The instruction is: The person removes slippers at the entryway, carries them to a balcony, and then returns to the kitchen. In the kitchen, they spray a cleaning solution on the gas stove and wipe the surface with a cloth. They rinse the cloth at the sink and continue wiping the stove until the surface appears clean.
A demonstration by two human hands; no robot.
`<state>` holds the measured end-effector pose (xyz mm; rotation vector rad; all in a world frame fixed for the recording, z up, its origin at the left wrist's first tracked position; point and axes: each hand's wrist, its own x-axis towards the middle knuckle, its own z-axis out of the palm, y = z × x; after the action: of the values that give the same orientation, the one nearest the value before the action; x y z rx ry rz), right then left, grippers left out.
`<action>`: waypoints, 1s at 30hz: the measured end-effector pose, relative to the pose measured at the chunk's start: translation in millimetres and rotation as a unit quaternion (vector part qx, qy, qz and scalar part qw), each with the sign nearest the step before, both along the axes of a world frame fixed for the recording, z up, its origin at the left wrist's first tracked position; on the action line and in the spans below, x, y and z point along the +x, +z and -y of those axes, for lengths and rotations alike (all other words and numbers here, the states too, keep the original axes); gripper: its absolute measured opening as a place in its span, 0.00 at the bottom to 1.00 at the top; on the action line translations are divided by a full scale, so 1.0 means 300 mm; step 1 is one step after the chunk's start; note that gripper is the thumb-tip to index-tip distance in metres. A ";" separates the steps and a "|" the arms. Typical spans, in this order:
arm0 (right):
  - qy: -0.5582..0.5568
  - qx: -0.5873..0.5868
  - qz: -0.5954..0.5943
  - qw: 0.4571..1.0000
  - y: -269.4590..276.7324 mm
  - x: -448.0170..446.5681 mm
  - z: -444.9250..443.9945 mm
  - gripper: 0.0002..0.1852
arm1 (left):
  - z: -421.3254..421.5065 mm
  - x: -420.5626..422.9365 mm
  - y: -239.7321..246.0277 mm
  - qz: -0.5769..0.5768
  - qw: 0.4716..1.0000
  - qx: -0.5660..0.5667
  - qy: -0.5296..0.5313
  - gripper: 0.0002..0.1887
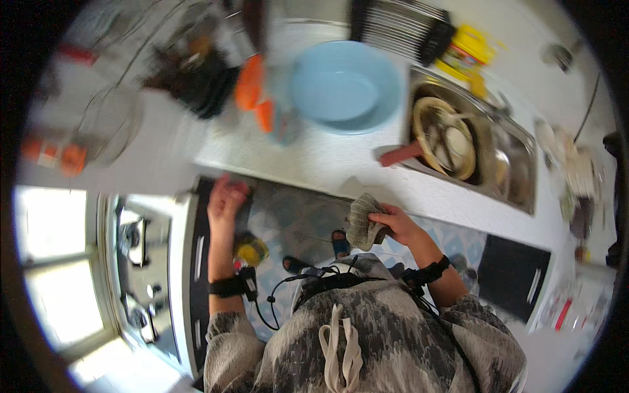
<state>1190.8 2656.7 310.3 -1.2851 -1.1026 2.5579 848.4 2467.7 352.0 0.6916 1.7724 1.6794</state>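
My right hand (402,225) grips a bunched grey-green cloth (362,221) between thumb and fingers, just in front of the white countertop (314,162). The cloth hangs over the floor, close to the counter's edge. Raised at the left, my left hand (226,199) is blurred by motion and appears to hold nothing, its fingers partly spread near the counter corner. Beyond my hands, a light blue plastic basin (344,93) stands on the counter. To its right, a steel sink (513,162) holds a tan-rimmed pan (421,120) with dishes inside; its reddish-brown handle (400,154) juts over the counter.
A yellow jug (464,51) and a black rack (400,29) stand behind the sink. Blurred orange items (249,83) and a dark bundle (196,83) lie left of the basin. A gas stove (147,275) is at far left. A yellow object (251,249) rests on the floor.
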 end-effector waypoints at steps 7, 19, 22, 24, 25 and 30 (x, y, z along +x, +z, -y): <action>0.233 0.090 -0.053 0.967 0.016 -0.525 0.263 0.20 | 0.824 0.271 0.070 0.239 0.954 -0.039 0.176 0.24; 0.245 0.486 -0.252 0.800 0.133 -1.573 0.978 0.19 | 1.701 0.407 -0.077 0.242 0.865 0.003 0.439 0.24; 0.184 0.725 -0.267 0.608 0.040 -1.781 1.137 0.20 | 1.884 0.389 -0.099 0.253 0.849 0.007 0.463 0.25; 0.327 0.760 -0.168 0.536 -0.080 -1.864 1.224 0.25 | 1.988 0.380 -0.109 0.258 0.843 -0.008 0.472 0.25; 0.379 0.789 -0.071 0.478 -0.144 -1.897 1.265 0.27 | 2.033 0.381 -0.111 0.257 0.844 -0.015 0.471 0.25; 0.374 0.836 0.016 0.401 -0.302 -1.957 1.443 0.25 | 2.159 0.382 -0.126 0.284 0.830 -0.033 0.479 0.26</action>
<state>603.7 2224.0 219.8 -0.0467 -3.0441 0.1252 963.1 1820.0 314.1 -0.8439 1.7729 2.0744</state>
